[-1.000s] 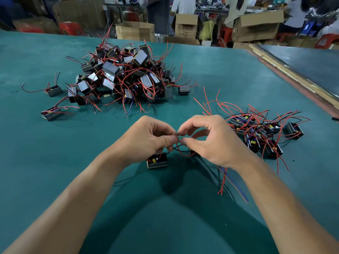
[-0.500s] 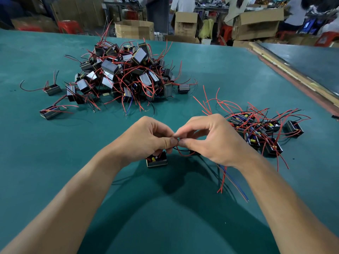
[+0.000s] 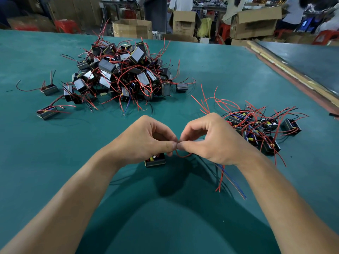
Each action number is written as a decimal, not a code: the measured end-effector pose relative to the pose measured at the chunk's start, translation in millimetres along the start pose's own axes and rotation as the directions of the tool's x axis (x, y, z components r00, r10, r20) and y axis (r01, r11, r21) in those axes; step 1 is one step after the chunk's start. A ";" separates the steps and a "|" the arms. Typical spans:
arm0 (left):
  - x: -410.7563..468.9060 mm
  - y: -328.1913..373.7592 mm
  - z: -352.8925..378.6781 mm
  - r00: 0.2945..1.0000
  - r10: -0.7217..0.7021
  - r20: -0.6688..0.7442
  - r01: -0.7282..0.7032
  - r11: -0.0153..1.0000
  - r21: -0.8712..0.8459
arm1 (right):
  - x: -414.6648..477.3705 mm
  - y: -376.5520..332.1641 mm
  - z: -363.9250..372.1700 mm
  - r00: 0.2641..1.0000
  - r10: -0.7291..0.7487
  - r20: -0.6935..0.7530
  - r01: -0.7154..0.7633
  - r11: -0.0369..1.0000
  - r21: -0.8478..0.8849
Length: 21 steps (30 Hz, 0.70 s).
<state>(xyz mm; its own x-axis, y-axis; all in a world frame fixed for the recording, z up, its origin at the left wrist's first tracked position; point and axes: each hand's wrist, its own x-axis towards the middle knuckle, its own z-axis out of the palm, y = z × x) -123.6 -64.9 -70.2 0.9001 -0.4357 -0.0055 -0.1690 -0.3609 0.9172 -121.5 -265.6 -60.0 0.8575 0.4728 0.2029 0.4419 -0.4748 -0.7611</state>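
Observation:
My left hand (image 3: 146, 139) and my right hand (image 3: 212, 140) meet fingertip to fingertip over the green table (image 3: 55, 162). Both pinch the thin red wire (image 3: 180, 155) that loops down between them. A small black module (image 3: 155, 161) with yellow parts lies on the table under my left hand, half hidden by it. More red and blue wires (image 3: 225, 177) trail out from under my right wrist. Where the pinched wire ends is hidden by my fingers.
A large heap of black modules with red wires (image 3: 124, 74) lies at the back left, with a few strays (image 3: 48, 112) to its left. A smaller group of modules (image 3: 260, 129) lies to the right. Cardboard boxes (image 3: 132, 30) and people stand beyond the far edge.
Both hands stay together at the same spot, fingertips working the wire slightly. The module under my left hand has not moved.

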 end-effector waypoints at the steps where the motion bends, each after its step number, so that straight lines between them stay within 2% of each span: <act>1: 0.1 0.1 0.7 1.000 0.013 -0.006 -0.013 1.000 -0.002 | 0.6 1.3 1.5 1.000 0.021 -0.021 -0.021 1.000 0.004; 5: -0.7 0.7 4.0 0.998 0.053 -0.020 -0.053 0.999 -0.002 | 2.6 3.4 4.8 0.993 0.109 -0.050 -0.106 0.993 0.047; 8: -0.8 0.4 4.2 0.996 0.048 -0.075 -0.048 0.999 -0.009 | 3.2 3.6 5.5 0.993 0.107 -0.058 -0.102 0.992 0.070; 12: -0.8 3.7 4.1 0.991 0.048 -0.126 -0.049 0.999 0.000 | 8.3 12.1 5.5 0.951 0.145 -0.274 -0.118 0.987 0.113; 15: -0.1 4.0 4.3 0.981 0.032 -0.193 -0.035 0.999 -0.013 | 10.6 23.0 0.8 0.910 0.208 -0.357 -0.212 0.977 0.028; 17: 0.6 4.6 5.0 0.976 0.024 -0.216 -0.027 1.000 -0.010 | 9.3 25.5 -0.1 0.924 0.220 -0.314 -0.250 0.967 -0.057; 21: 0.1 6.7 4.0 0.973 0.026 -0.230 -0.033 0.999 -0.029 | 6.5 21.1 3.9 0.979 0.177 -0.103 -0.195 0.959 -0.207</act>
<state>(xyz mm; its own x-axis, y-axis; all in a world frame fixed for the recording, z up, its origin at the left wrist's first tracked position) -126.3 -70.6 -65.6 0.9636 -0.2439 0.1097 -0.1871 -0.3218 0.9281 -107.6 -269.7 -77.2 0.9446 0.3027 0.1273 0.3111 -0.7009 -0.6418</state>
